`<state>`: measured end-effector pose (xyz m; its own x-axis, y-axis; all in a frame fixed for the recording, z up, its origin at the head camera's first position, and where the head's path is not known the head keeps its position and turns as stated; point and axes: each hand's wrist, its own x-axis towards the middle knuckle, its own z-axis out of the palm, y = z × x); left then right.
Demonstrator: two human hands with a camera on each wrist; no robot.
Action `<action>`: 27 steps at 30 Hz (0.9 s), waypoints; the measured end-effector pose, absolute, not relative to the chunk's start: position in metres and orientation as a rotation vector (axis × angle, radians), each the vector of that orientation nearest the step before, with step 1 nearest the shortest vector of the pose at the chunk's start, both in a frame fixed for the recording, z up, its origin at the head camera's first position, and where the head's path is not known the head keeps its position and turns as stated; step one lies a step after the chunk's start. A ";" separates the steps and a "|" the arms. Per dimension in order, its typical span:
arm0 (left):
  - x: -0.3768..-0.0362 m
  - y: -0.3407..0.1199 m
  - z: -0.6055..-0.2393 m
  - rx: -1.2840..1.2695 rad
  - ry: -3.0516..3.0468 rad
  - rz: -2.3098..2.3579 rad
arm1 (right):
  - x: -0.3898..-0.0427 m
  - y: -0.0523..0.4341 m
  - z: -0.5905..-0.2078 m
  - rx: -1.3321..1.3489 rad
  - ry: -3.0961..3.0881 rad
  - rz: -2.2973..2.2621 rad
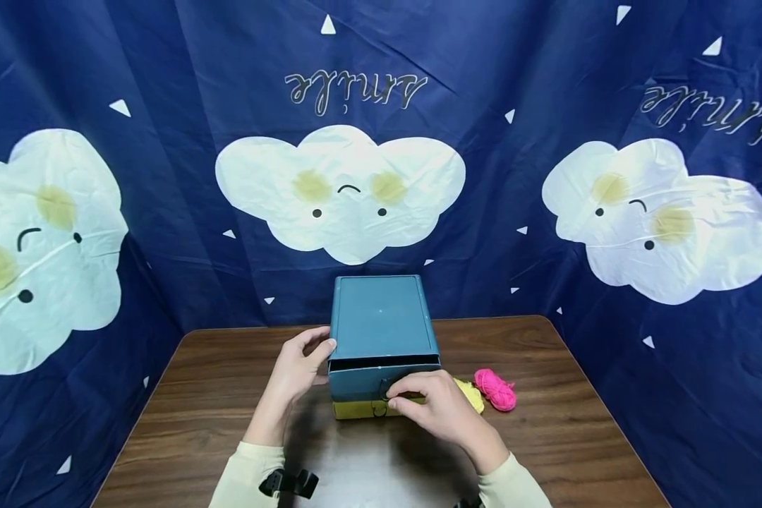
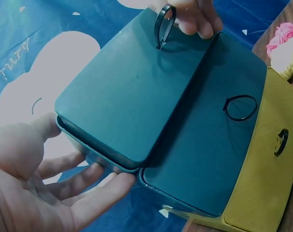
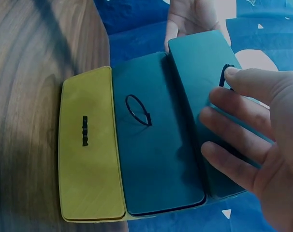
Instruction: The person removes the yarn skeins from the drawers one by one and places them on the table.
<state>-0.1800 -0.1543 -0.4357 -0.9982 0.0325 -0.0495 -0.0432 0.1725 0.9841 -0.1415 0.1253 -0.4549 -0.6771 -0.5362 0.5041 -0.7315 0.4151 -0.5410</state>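
A small cabinet of drawers (image 1: 381,317) stands at the table's middle, teal on top. Its top teal drawer (image 2: 132,92) sticks out a little. Under it are a second teal drawer (image 2: 209,145) and a yellow bottom drawer (image 2: 262,193). My right hand (image 1: 432,406) pinches the top drawer's black ring handle (image 2: 165,24) and holds it lifted off the front. In the right wrist view the index fingertip touches the ring handle (image 3: 227,72). My left hand (image 1: 298,370) lies against the cabinet's left side, fingers (image 2: 98,188) straight and thumb at the top edge.
A pink yarn ball (image 1: 495,389) and a pale yellow yarn ball (image 1: 470,394) lie on the wooden table (image 1: 216,395) just right of the cabinet. Blue cloth with white clouds (image 1: 343,190) hangs on three sides of the table.
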 end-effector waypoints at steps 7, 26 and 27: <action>-0.180 -0.151 -0.438 -0.034 2.351 2.011 | -0.150 0.125 -0.455 1.097 -2.426 1.136; -0.179 -0.153 -0.440 -0.040 2.388 1.993 | -0.153 0.122 -0.461 1.032 -2.445 1.245; -0.179 -0.153 -0.439 -0.034 2.389 1.994 | -0.153 0.122 -0.461 1.020 -2.447 1.262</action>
